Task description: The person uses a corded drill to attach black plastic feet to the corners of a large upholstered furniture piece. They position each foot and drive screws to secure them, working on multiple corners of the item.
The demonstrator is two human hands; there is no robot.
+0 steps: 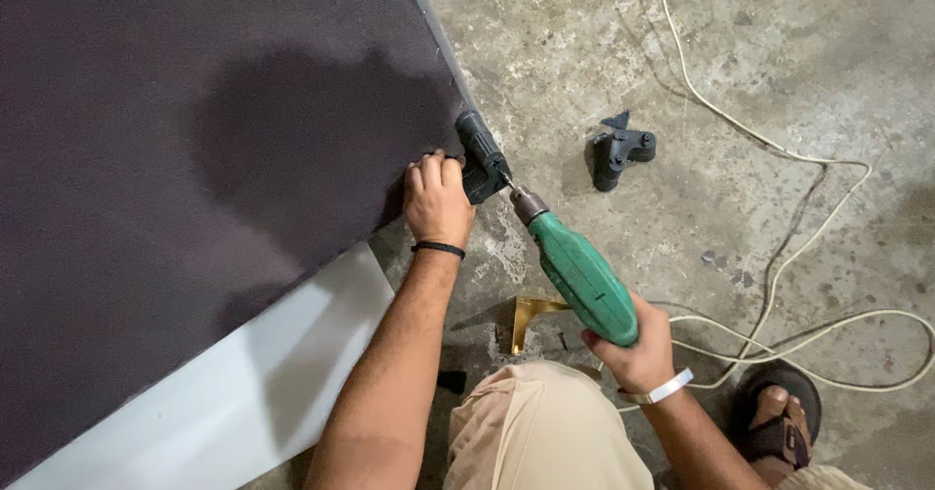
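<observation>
A large panel covered in dark purple-brown fabric (pixel 185 159) fills the left of the view, with a pale side (pixel 243 393) along its lower edge. My left hand (pixel 435 198) presses a black caster-like fitting (pixel 479 159) against the panel's corner. My right hand (pixel 635 354) grips a green electric drill (pixel 582 276), whose bit tip touches the fitting from the lower right. A black band circles my left wrist and a white one my right.
A second black fitting (pixel 619 149) lies on the concrete floor to the right. A pale power cord (pixel 779 256) loops across the floor. A gold metal bracket (pixel 531 315) lies near my knee. My sandalled foot (pixel 779 417) is at the bottom right.
</observation>
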